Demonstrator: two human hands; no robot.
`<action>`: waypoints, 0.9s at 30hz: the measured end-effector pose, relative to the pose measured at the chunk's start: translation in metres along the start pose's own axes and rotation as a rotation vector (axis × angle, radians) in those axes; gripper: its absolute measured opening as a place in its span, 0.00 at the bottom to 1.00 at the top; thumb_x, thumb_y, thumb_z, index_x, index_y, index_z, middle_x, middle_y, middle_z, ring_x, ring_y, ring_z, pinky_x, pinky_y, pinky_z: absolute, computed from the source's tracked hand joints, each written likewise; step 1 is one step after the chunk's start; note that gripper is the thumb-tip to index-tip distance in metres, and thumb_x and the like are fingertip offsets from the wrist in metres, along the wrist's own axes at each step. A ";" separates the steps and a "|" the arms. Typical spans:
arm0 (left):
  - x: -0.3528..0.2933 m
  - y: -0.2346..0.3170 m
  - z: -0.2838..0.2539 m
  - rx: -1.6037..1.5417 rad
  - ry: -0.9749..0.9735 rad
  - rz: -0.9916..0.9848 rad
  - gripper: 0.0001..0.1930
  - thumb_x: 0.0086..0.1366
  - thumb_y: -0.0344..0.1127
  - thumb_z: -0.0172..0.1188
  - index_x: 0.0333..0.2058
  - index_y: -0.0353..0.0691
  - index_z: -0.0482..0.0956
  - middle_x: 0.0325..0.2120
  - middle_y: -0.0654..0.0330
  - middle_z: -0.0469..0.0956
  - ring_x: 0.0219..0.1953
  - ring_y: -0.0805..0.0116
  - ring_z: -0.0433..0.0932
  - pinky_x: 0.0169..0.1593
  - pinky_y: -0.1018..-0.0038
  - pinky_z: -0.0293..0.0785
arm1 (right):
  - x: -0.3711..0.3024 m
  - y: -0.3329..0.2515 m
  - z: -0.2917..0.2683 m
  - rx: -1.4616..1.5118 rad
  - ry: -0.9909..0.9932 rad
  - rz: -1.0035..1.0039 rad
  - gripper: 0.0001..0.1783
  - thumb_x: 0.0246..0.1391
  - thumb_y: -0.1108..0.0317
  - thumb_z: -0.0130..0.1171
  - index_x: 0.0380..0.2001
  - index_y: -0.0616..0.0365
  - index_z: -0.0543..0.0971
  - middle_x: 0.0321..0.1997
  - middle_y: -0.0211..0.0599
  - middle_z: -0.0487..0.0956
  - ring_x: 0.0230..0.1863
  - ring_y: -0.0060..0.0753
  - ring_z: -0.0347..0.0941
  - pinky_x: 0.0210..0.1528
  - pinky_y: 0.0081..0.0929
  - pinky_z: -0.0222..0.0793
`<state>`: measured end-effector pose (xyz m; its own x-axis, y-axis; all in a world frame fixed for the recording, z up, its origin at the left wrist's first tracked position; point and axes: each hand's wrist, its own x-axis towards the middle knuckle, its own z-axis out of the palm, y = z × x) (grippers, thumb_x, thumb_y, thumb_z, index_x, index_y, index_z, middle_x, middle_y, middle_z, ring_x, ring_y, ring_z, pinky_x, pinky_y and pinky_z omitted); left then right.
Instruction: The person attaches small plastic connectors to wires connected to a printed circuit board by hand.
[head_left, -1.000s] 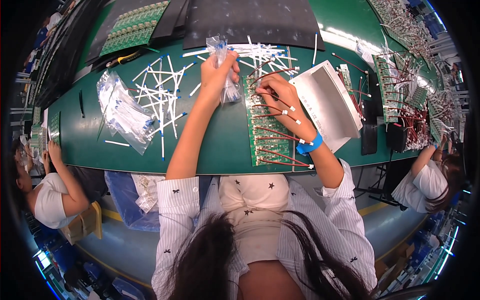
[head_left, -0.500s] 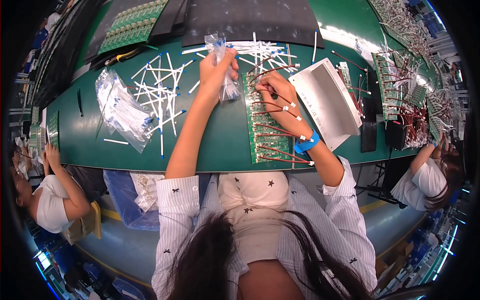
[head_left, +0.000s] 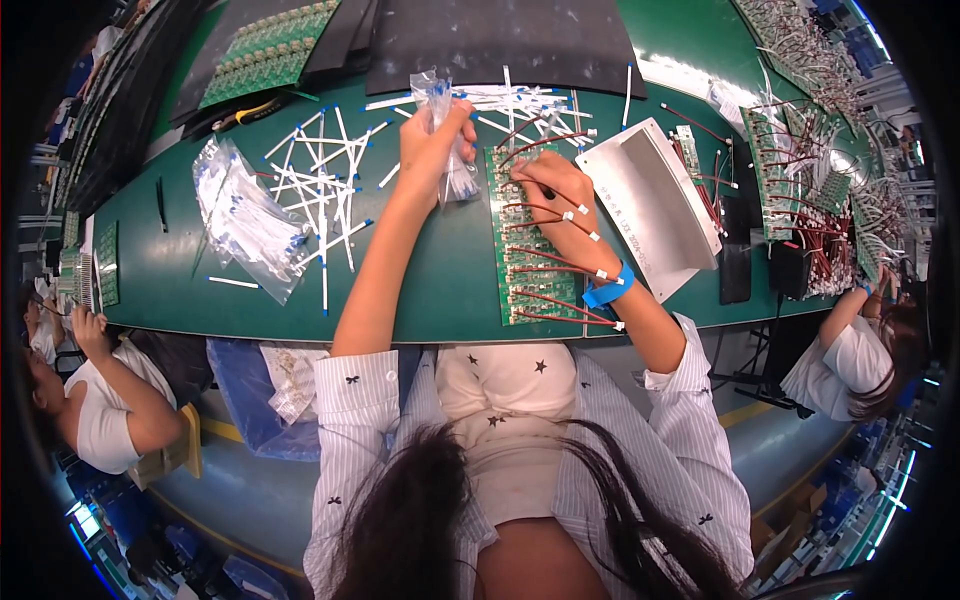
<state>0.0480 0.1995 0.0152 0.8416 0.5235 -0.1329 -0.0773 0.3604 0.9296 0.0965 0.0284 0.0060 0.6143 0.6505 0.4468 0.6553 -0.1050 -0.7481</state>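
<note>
My left hand (head_left: 440,140) is wrapped round a clear plastic bag (head_left: 459,186) of white flat ribbon cables with blue ends, held above the table left of a green circuit board panel (head_left: 515,250). Red-and-black wire leads with white plugs (head_left: 570,216) stick out from the panel's right side. Over the panel's upper part, my right hand (head_left: 556,185) has its fingers pinched close to the board's surface. What sits between those fingertips is too small to tell. A blue band (head_left: 609,287) circles my right wrist.
Loose ribbon cables (head_left: 320,185) lie scattered left of my left arm, beside a second filled bag (head_left: 245,220). A bent metal plate (head_left: 650,205) stands right of the panel. Wired boards (head_left: 785,170) crowd the far right. Black sheets (head_left: 500,45) lie at the back. Co-workers sit on both sides.
My right hand has shifted slightly at the panel's upper part, its fingers drawn closer together. My left hand stays put with the bag. The co-worker at left has moved a hand slightly.
</note>
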 end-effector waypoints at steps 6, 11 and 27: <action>0.001 -0.002 -0.001 0.021 0.007 -0.007 0.11 0.58 0.37 0.56 0.31 0.33 0.71 0.16 0.62 0.70 0.14 0.77 0.67 0.19 0.80 0.64 | 0.000 -0.006 -0.007 0.121 -0.018 0.128 0.07 0.42 0.78 0.57 0.29 0.63 0.77 0.18 0.35 0.65 0.17 0.24 0.57 0.20 0.21 0.53; 0.000 -0.001 -0.003 -0.001 -0.016 -0.008 0.11 0.58 0.36 0.55 0.32 0.33 0.71 0.17 0.62 0.70 0.14 0.77 0.67 0.19 0.80 0.64 | 0.003 -0.006 -0.009 0.170 -0.034 0.135 0.06 0.41 0.77 0.60 0.27 0.62 0.78 0.18 0.32 0.65 0.17 0.20 0.55 0.20 0.19 0.53; 0.002 -0.001 0.000 0.005 -0.024 -0.011 0.10 0.58 0.36 0.56 0.31 0.34 0.71 0.17 0.62 0.69 0.15 0.77 0.67 0.19 0.80 0.64 | 0.008 -0.001 -0.005 0.099 -0.028 0.116 0.04 0.43 0.75 0.59 0.25 0.64 0.76 0.19 0.34 0.68 0.16 0.24 0.56 0.20 0.22 0.54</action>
<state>0.0496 0.2001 0.0140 0.8551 0.5007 -0.1345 -0.0655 0.3617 0.9300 0.1029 0.0297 0.0126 0.6700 0.6590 0.3419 0.5333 -0.1068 -0.8391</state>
